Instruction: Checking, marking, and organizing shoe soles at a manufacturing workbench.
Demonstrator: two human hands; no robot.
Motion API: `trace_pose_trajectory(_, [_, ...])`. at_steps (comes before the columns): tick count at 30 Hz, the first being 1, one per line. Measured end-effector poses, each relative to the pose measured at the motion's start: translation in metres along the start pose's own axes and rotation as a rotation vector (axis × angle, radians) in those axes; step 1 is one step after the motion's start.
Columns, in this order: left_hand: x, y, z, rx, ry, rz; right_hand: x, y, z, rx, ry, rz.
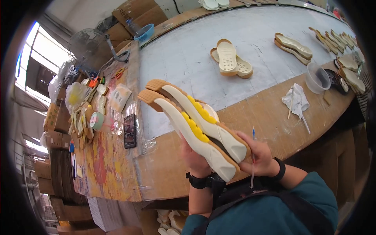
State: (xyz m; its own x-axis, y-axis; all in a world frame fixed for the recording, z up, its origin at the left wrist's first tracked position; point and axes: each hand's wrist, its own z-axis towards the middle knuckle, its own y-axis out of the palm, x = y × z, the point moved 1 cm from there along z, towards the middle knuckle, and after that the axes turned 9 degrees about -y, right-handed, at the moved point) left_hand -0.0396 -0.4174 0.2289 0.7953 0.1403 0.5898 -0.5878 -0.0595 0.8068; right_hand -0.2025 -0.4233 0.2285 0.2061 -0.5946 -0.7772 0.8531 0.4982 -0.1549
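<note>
A pair of shoe soles [188, 113] is held up on edge before me, cream with yellow wavy patches on the sidewalls and tan undersides. Their toe or heel ends point away to the upper left, and the two lie nearly parallel with a dark gap between. My left hand [194, 158] is closed round the nearer sole from below, its fingers mostly hidden behind it. At the near end, my right hand [258, 154] grips the soles and also keeps a thin blue-tipped stick, like a pen or fine brush [253, 164], upright between its fingers.
More soles [227, 58] lie on the pale belt, with another pair [293, 47] and a row further right. A clear plastic tub [316, 78] and a white rag [295, 102] sit right. Left are a phone [130, 131], a jar [102, 122] and a paint-stained board [109, 168].
</note>
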Motion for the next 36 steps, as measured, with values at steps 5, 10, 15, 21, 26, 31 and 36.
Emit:
trace_pose_trajectory(5, [-0.002, -0.015, -0.006, -0.266, -0.103, -0.048, 0.008, -0.016, 0.007, -0.247, -0.029, 0.107])
trace_pose_trajectory(10, [-0.012, -0.018, -0.021, 0.003, -0.166, 0.17, -0.004, -0.022, 0.04, -0.136, 0.056, 0.104])
trace_pose_trajectory(15, [-0.015, -0.01, -0.028, 0.062, -0.19, 0.436, -0.014, -0.017, 0.062, 0.053, 0.073, 0.151])
trace_pose_trajectory(21, [-0.021, -0.02, -0.035, 0.11, -0.224, 0.289, -0.022, -0.014, 0.066, 0.177, 0.027, 0.033])
trace_pose_trajectory(26, [-0.022, -0.024, -0.039, 0.055, -0.263, 0.342, -0.02, -0.011, 0.064, 0.24, -0.078, -0.003])
trace_pose_trajectory(31, [-0.027, -0.026, -0.036, 0.058, -0.271, 0.335, -0.019, -0.011, 0.065, 0.263, -0.138, -0.139])
trace_pose_trajectory(36, [-0.029, -0.02, -0.033, 0.092, -0.248, 0.296, -0.014, -0.018, 0.067, 0.135, -0.149, -0.322])
